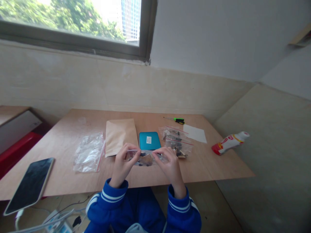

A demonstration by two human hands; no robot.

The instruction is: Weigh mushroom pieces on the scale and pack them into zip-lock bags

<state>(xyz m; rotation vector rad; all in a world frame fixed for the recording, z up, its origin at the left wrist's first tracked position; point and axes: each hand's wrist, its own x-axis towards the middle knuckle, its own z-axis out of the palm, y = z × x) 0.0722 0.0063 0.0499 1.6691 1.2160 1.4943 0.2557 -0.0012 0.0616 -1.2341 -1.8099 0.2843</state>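
Note:
Between both hands I hold a small clear zip bag (pixel 146 159) with dark pieces inside, too small to name. My left hand (pixel 125 160) pinches its top edge on the left. On the right, my right hand (pixel 169 160) pinches the same edge with thumb and fingers. Just beyond the bag lies a teal box (pixel 149 139) with a white label. To its left is a brown paper envelope (pixel 121 134). Several zip bags of dark parts (pixel 176 139) lie in a pile beyond my right hand.
Clear plastic bags (pixel 89 152) and a tablet (pixel 30 181) lie at the left, the tablet over the table edge. At the back right are two screwdrivers (pixel 178 120) and white paper (pixel 195 133). A red and white bottle (pixel 229 143) is near the right edge.

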